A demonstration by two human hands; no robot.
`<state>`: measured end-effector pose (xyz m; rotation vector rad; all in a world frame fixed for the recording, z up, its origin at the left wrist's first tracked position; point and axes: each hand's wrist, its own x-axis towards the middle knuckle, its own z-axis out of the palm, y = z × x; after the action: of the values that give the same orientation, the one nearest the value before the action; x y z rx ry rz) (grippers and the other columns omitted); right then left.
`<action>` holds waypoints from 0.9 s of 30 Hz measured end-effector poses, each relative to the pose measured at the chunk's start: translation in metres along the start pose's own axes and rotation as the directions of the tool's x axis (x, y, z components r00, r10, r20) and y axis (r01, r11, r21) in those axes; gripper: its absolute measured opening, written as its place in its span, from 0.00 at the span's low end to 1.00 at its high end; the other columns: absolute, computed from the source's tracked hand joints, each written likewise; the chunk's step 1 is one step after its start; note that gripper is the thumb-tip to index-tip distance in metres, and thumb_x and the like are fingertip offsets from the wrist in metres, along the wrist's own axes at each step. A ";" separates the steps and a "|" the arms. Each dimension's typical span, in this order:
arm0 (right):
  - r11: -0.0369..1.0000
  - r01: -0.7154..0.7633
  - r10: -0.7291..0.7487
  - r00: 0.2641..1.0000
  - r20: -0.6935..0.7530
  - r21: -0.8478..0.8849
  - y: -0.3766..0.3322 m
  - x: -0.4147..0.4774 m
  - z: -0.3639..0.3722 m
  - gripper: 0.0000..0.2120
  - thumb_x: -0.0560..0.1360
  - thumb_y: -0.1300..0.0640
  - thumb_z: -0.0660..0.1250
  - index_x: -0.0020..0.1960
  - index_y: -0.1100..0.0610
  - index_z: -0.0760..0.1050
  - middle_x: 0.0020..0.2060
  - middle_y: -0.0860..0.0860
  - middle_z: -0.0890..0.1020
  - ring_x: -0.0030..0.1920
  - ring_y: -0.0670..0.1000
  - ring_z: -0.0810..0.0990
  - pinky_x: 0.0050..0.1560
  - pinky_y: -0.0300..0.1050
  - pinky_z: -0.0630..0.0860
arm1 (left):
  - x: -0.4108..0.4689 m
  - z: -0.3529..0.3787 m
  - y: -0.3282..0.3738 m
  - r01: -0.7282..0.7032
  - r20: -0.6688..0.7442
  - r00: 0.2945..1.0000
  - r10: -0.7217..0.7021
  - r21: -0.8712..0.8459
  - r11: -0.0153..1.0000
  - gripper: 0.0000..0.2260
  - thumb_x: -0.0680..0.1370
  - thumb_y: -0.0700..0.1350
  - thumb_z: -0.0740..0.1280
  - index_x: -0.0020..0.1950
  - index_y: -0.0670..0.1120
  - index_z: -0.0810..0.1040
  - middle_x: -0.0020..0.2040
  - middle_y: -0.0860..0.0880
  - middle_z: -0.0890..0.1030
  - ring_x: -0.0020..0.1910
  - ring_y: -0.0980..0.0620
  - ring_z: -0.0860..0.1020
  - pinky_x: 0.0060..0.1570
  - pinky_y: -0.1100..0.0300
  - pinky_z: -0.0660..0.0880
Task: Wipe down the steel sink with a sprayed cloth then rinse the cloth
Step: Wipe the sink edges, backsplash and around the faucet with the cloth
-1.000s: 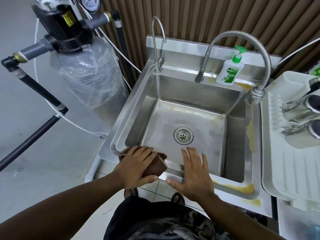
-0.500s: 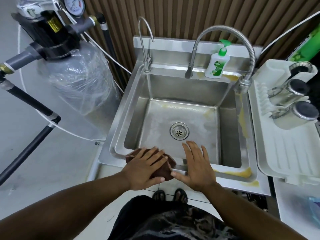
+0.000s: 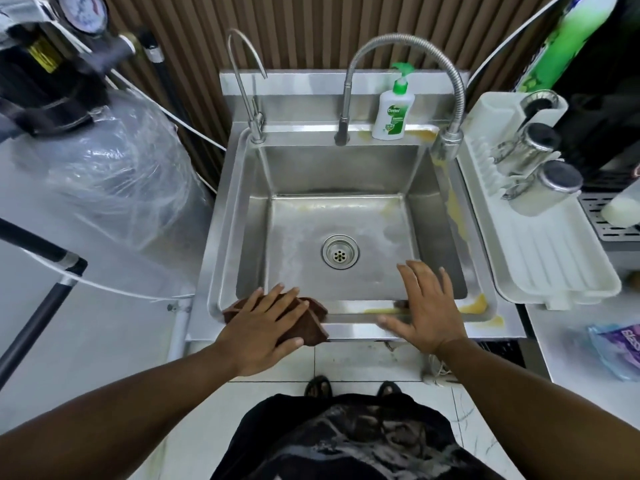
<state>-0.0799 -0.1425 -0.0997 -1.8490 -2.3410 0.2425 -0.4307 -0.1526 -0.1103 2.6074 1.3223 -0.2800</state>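
1. Slatted brown wall panels back a steel sink (image 3: 346,174) with yellowish stains on its right and near rims.
2. Left hand (image 3: 263,327) lies flat, fingers spread, pressing the brown cloth (image 3: 313,323) onto the near-left rim, apparently to wipe along that edge.
3. Right hand (image 3: 422,306), empty and splayed, rests on the near rim, well apart, probably bracing.

"Dettol" reads on the soap bottle (image 3: 392,114)

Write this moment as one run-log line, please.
left hand: flat on brown cloth, sink front rim | right hand: open, on rim | yellow stains: remain
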 end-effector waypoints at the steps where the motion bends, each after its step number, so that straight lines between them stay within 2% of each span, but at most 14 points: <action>1: 1.000 -0.011 0.011 1.000 0.001 -0.003 0.003 -0.002 0.000 0.48 0.72 0.23 0.50 0.75 0.60 0.65 0.71 0.58 0.70 0.73 0.59 0.66 0.75 0.67 0.53 | 0.001 -0.001 0.002 0.002 -0.001 1.000 -0.002 -0.003 1.000 0.31 0.82 0.67 0.45 0.82 0.54 0.54 0.83 0.49 0.52 0.82 0.45 0.48 0.78 0.43 0.44; 8: 0.995 -0.076 0.075 0.997 0.027 0.064 0.012 -0.006 0.002 0.46 0.75 0.24 0.46 0.77 0.59 0.62 0.72 0.57 0.69 0.75 0.58 0.64 0.77 0.64 0.52 | 0.037 -0.004 0.046 -0.046 0.002 0.999 0.047 -0.018 0.999 0.31 0.82 0.67 0.44 0.82 0.54 0.52 0.83 0.49 0.51 0.82 0.44 0.47 0.78 0.42 0.42; 19: 0.951 -0.126 0.154 0.985 -0.078 0.284 0.033 -0.013 -0.011 0.44 0.76 0.27 0.48 0.77 0.60 0.61 0.74 0.59 0.67 0.75 0.58 0.63 0.76 0.61 0.57 | 0.095 -0.018 0.118 -0.101 0.063 0.993 0.101 -0.011 0.995 0.32 0.82 0.67 0.43 0.82 0.54 0.46 0.83 0.49 0.45 0.81 0.45 0.41 0.77 0.40 0.38; 23: 0.957 -0.129 0.158 0.983 -0.092 0.260 0.050 -0.020 -0.017 0.43 0.77 0.27 0.48 0.77 0.59 0.62 0.73 0.59 0.68 0.74 0.59 0.64 0.74 0.61 0.60 | 0.114 -0.020 0.144 -0.114 0.054 0.992 0.115 -0.024 0.993 0.32 0.82 0.67 0.44 0.82 0.54 0.46 0.83 0.49 0.46 0.81 0.45 0.42 0.77 0.40 0.38; 27: 0.971 -0.090 0.106 0.992 -0.062 0.220 0.061 -0.022 -0.019 0.42 0.77 0.28 0.48 0.77 0.60 0.62 0.73 0.59 0.69 0.73 0.59 0.65 0.74 0.57 0.60 | 0.118 -0.023 0.151 -0.116 0.054 0.992 0.117 -0.028 0.993 0.31 0.82 0.67 0.45 0.82 0.55 0.45 0.83 0.49 0.46 0.81 0.45 0.42 0.77 0.41 0.38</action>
<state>-0.0127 -0.1498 -0.0948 -1.8363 -2.0850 0.4166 -0.2378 -0.1430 -0.1041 2.6240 1.1433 -0.3120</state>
